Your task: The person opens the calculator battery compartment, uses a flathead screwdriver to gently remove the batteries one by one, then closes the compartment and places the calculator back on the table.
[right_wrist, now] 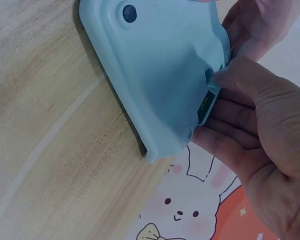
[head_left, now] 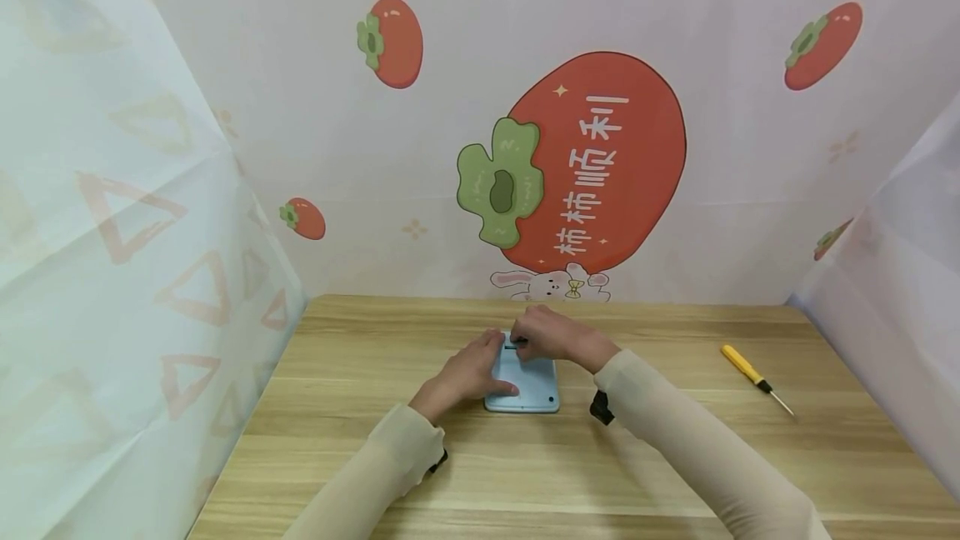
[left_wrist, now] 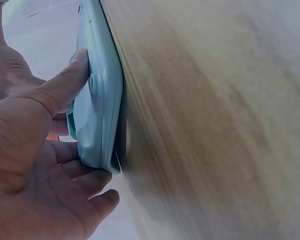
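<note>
A light blue device [head_left: 536, 382], flat and shaped like a calculator, lies back side up on the table. My left hand [head_left: 472, 367] grips its left side, thumb across the back and fingers along the edge, as the left wrist view also shows. At the far end, my right hand [head_left: 551, 333] pinches a small battery cover [left_wrist: 71, 125] between thumb and fingers; the cover stands out from the back. Beside the thumb an open slot [right_wrist: 206, 107] shows a dark and greenish inside. A black round foot [right_wrist: 130, 13] sits near one corner.
A screwdriver [head_left: 746, 365] with a yellow and black handle lies on the wooden table [head_left: 360, 390] at the right. Behind stands a white backdrop [head_left: 300, 107] printed with persimmons and a rabbit, and sheets close off both sides.
</note>
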Demonstrator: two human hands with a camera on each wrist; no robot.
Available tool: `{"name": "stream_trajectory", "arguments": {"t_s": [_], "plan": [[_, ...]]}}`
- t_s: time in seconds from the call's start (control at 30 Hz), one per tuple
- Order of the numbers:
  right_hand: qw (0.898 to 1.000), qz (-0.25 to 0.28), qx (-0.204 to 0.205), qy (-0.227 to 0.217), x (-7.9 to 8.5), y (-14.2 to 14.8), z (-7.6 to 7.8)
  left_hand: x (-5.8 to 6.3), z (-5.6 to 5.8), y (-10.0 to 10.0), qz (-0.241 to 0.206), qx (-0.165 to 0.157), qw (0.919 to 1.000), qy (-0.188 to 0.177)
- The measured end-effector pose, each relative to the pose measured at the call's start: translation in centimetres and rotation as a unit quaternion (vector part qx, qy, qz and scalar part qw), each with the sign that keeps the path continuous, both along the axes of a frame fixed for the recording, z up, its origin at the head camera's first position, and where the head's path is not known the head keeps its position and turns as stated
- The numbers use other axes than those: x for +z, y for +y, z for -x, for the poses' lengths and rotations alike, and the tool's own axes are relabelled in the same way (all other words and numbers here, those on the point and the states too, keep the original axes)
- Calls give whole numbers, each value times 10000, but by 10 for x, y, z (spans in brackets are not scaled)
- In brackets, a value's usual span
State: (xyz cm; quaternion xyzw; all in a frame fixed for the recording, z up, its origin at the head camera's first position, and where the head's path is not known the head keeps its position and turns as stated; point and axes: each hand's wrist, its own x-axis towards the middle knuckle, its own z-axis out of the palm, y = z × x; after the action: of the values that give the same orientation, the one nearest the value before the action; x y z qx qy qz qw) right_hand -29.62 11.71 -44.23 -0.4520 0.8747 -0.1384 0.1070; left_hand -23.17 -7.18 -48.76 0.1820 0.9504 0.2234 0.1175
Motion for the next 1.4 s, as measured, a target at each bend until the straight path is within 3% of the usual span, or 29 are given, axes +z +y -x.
{"name": "stream_trajectory", "arguments": {"t_s": [0.63, 1.4], "plan": [[9992, -211, -98, 318, -1, -9, -2, 0, 0, 0, -31, -5, 10000, 6], [9984, 145, -67, 538, -9, 3, -1, 1, 0, 0, 19, 17, 10000, 4]]}}
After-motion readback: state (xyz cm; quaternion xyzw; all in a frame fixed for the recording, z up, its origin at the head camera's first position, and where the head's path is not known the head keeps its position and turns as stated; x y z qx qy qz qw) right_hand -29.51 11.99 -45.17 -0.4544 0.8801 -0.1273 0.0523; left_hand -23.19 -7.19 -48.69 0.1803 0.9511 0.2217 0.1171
